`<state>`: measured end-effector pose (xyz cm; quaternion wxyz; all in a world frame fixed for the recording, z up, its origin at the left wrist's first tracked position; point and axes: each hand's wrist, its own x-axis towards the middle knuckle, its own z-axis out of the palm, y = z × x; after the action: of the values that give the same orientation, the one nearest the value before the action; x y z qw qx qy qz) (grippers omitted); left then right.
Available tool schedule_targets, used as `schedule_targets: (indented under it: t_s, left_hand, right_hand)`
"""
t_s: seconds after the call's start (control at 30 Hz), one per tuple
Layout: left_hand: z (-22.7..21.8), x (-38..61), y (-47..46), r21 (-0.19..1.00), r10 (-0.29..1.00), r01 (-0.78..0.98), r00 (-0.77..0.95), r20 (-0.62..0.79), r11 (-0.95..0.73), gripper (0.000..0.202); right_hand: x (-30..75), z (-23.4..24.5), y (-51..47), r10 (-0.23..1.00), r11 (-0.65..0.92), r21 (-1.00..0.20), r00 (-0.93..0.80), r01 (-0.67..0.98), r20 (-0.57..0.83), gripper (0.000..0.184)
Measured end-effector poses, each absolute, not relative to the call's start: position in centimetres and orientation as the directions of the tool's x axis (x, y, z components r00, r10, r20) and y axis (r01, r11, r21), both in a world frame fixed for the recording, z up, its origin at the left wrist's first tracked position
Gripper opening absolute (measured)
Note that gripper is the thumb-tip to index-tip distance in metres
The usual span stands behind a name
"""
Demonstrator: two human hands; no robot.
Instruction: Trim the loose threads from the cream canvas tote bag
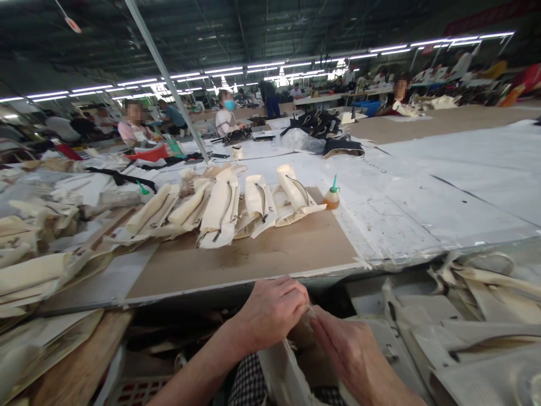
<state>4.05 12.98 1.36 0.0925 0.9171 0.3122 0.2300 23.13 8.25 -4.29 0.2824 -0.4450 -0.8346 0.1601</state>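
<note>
Both hands meet below the tabletop (253,254) edge. The left hand (270,310) is curled closed on a cream piece (281,366); the right hand (346,349) pinches its top. The piece's long axis runs toward the person.

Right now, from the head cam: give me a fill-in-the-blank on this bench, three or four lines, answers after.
1. Both hands, the left hand and the right hand, grip a cream fabric piece below the table's ____ edge.
2. The row of cream pieces lies on a ____ board.
3. The small bottle has a ____ nozzle.
4. The bottle stands at the row's ____ end.

Answers: near; brown; green; right
</note>
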Motion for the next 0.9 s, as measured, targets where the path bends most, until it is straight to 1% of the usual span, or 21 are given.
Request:
schedule_targets:
  t_s: [0.1,0.2,0.3,0.37,0.4,0.5,0.57,0.63,0.67,0.73,0.8,0.9]
  left_hand:
    - [1.7,4.1,12.8,0.305,0.628,0.549,0.694,0.352,-0.778,0.021]
    - [1.9,3.9,12.6,0.331,0.662,0.575,0.673,0.329,-0.748,0.019]
    - [2.1,3.6,12.0,0.439,0.744,0.609,0.611,0.272,-0.660,0.018]
    - [2.2,3.5,11.5,0.528,0.799,0.624,0.566,0.203,-0.576,0.017]
    - [2.2,3.4,11.1,0.566,0.823,0.633,0.545,0.158,-0.528,0.018]
    - [2.4,3.2,10.1,0.653,0.877,0.653,0.479,0.036,-0.384,0.031]
    - [2.5,3.1,9.7,0.710,0.913,0.646,0.408,-0.009,-0.282,0.036]
    - [2.8,2.9,9.5,0.750,0.946,0.632,0.324,-0.027,-0.195,0.034]
    - [2.9,2.8,9.5,0.753,0.956,0.638,0.292,-0.039,-0.165,0.032]
    - [3.2,2.6,9.5,0.713,0.961,0.684,0.271,-0.051,-0.155,0.028]
    - [3.4,2.5,9.5,0.643,0.954,0.738,0.299,-0.038,-0.205,0.025]
    - [3.3,2.2,9.7,0.535,0.925,0.778,0.380,0.016,-0.329,0.023]
  right_hand:
    - [22.3,-4.2,9.0,0.786,0.614,-0.461,-0.441,0.641,0.434,0.039]
    - [21.6,-4.5,9.6,0.783,0.615,-0.467,-0.419,0.636,0.460,0.039]
    - [21.2,-4.9,9.8,0.785,0.615,-0.489,-0.419,0.619,0.458,0.034]
    - [21.2,-4.9,9.8,0.784,0.617,-0.503,-0.423,0.605,0.453,0.030]
    - [21.2,-4.8,9.8,0.785,0.617,-0.507,-0.422,0.602,0.454,0.028]
    - [21.0,-4.5,9.6,0.780,0.622,-0.505,-0.414,0.598,0.470,0.029]
    - [20.9,-4.5,9.5,0.778,0.624,-0.503,-0.412,0.599,0.475,0.030]
    - [20.7,-4.7,9.4,0.778,0.624,-0.500,-0.417,0.601,0.470,0.028]
    - [20.7,-4.8,9.4,0.780,0.621,-0.496,-0.415,0.607,0.469,0.028]
    - [20.5,-5.0,9.4,0.778,0.620,-0.483,-0.409,0.618,0.476,0.028]
    - [20.4,-4.9,9.4,0.778,0.617,-0.476,-0.397,0.626,0.487,0.031]
    - [20.2,-4.5,9.2,0.775,0.621,-0.483,-0.388,0.618,0.499,0.032]
